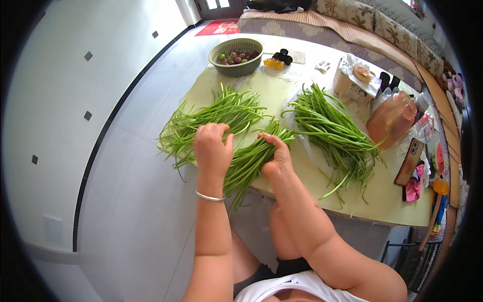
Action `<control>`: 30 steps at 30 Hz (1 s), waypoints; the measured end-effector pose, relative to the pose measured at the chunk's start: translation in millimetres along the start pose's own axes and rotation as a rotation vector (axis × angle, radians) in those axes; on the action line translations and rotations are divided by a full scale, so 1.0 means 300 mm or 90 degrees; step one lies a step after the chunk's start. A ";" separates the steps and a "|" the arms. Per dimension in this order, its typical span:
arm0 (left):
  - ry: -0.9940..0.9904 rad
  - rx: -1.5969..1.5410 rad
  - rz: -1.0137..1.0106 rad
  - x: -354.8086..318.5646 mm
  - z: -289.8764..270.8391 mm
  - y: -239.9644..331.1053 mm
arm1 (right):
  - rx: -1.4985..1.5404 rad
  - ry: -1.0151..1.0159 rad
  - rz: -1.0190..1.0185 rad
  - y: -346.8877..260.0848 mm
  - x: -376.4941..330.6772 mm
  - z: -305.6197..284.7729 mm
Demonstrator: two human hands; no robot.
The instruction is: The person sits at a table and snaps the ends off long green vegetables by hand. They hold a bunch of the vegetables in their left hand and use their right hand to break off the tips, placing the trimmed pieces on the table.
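My right hand (276, 157) is closed round a bundle of long, thin green vegetable stems (247, 163), which hangs over the near edge of the table. To its left, my left hand (212, 143) has its fingers curled in above a loose pile of the same stems (221, 108). Whatever its fingertips may pinch is hidden from me. A bangle circles my left wrist. Right of my hands, another pile of green stems (332, 126) lies on a clear plastic bag (305, 146).
On the pale yellow table (302, 194), a basket (220, 67) of grapes stands at the far side beside a black hair claw (283, 56). A tissue box (347, 88), a pinkish jug (392, 120) and a phone (409, 162) line the right. Behind runs a sofa (322, 25).
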State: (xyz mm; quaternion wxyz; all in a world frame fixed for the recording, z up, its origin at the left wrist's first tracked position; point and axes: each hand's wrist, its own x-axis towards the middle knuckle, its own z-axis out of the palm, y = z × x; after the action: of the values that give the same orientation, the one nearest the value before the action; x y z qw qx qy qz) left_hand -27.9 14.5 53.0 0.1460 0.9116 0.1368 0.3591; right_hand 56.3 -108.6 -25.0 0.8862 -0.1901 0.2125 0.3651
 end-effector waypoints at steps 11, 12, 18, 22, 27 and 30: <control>-0.242 -0.111 -0.121 -0.063 0.124 -0.102 | -0.080 -0.049 -0.057 0.014 -0.027 0.007; -0.227 -0.125 -0.126 -0.064 0.134 -0.121 | -0.099 -0.053 -0.061 0.013 -0.031 0.005; -0.212 -0.148 -0.154 -0.066 0.143 -0.191 | -0.139 -0.085 -0.101 0.036 -0.084 0.014; -0.264 -0.084 -0.141 -0.054 0.123 -0.176 | -0.150 -0.097 -0.142 0.032 -0.133 0.025; -0.281 -0.085 -0.114 -0.057 0.159 -0.227 | -0.088 -0.145 -0.182 -0.014 -0.228 0.066; -0.282 -0.093 -0.115 -0.062 0.156 -0.238 | -0.091 -0.130 -0.227 -0.034 -0.293 0.107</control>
State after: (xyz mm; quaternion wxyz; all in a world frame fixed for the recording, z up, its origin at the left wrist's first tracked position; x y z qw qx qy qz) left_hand -18.8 65.8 -17.1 0.2698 0.9391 0.1561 0.1448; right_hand 14.7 -149.3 48.9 0.9379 -0.2492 0.0578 0.2342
